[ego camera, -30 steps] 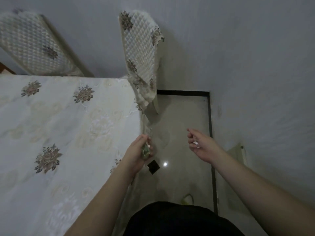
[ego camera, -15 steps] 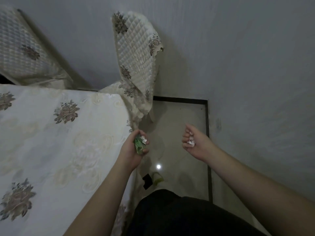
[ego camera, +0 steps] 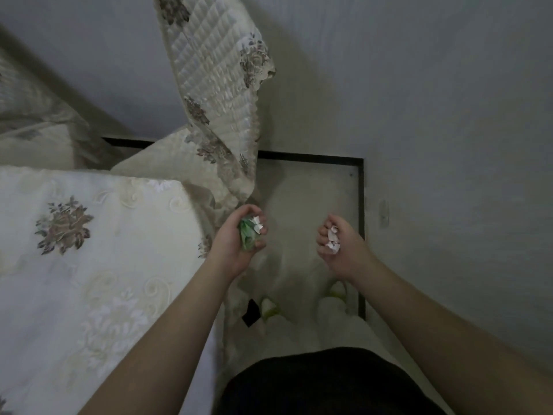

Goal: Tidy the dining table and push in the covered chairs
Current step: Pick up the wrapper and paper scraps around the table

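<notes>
The dining table (ego camera: 98, 265), under a cream flowered cloth, is filling the left of the view. A covered chair (ego camera: 215, 94) is standing at its far corner, just beside the wall (ego camera: 434, 100); its seat is showing beyond the table edge. The left hand (ego camera: 239, 241) is curling round a green and white crumpled wrapper (ego camera: 250, 233) beside the table corner. The right hand (ego camera: 338, 247) is gripping white paper scraps (ego camera: 332, 239) over the floor.
</notes>
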{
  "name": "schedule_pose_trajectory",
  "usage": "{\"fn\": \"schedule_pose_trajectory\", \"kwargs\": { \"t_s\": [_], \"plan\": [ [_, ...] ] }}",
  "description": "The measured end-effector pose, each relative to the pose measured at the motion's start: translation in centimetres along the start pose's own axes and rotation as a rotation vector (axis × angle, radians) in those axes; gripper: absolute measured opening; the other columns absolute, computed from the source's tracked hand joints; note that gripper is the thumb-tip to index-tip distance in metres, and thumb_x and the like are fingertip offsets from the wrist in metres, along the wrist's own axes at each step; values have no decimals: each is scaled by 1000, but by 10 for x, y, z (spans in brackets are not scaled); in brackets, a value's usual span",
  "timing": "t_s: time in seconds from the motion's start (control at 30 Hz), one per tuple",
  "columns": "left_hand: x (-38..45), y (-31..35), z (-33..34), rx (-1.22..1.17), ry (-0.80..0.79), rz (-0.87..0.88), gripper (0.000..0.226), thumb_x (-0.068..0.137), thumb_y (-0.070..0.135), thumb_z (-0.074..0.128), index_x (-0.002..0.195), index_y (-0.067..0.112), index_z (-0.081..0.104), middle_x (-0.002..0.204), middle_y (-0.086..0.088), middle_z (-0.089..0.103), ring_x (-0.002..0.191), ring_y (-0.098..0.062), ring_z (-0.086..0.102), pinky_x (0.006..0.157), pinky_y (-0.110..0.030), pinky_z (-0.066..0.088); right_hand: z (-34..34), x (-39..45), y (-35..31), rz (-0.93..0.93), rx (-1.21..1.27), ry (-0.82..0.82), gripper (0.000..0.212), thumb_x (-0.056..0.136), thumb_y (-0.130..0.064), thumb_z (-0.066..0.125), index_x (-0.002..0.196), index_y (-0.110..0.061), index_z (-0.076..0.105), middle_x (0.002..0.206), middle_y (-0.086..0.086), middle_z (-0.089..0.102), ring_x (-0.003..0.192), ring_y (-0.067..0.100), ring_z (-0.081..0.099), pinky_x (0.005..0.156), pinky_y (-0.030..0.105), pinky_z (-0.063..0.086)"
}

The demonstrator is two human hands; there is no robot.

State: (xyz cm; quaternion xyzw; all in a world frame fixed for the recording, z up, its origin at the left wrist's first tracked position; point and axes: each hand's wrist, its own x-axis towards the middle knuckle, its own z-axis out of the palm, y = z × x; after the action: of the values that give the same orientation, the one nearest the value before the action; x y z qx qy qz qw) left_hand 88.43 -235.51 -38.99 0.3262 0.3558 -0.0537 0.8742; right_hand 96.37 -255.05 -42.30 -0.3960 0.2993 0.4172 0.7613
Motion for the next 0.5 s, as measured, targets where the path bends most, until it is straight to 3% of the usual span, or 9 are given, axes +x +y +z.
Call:
{"fn": "schedule_pose_trajectory", "kwargs": {
  "t_s": [0.2, 0.5],
  "plan": [
    [45, -34, -11, -129, 98, 18, 12, 83, 29, 56, 77, 18, 56, 75, 0, 49, 58, -13, 46, 39, -19, 30, -7, 77, -2, 76, -98, 99, 29, 92, -29, 51, 65, -20, 46, 56, -3, 46, 40, 8, 39, 36, 16, 18],
    [120, -84, -41, -202, 233, 72, 22, 94, 27, 43, 78, 19, 55, 74, 1, 53, 58, -12, 48, 42, -20, 30, -51, 188, 1, 184, -166, 149, 38, 93, -30, 50, 59, -21, 35, 47, -5, 40, 37, 7, 37, 35, 17, 14]
  ]
}}
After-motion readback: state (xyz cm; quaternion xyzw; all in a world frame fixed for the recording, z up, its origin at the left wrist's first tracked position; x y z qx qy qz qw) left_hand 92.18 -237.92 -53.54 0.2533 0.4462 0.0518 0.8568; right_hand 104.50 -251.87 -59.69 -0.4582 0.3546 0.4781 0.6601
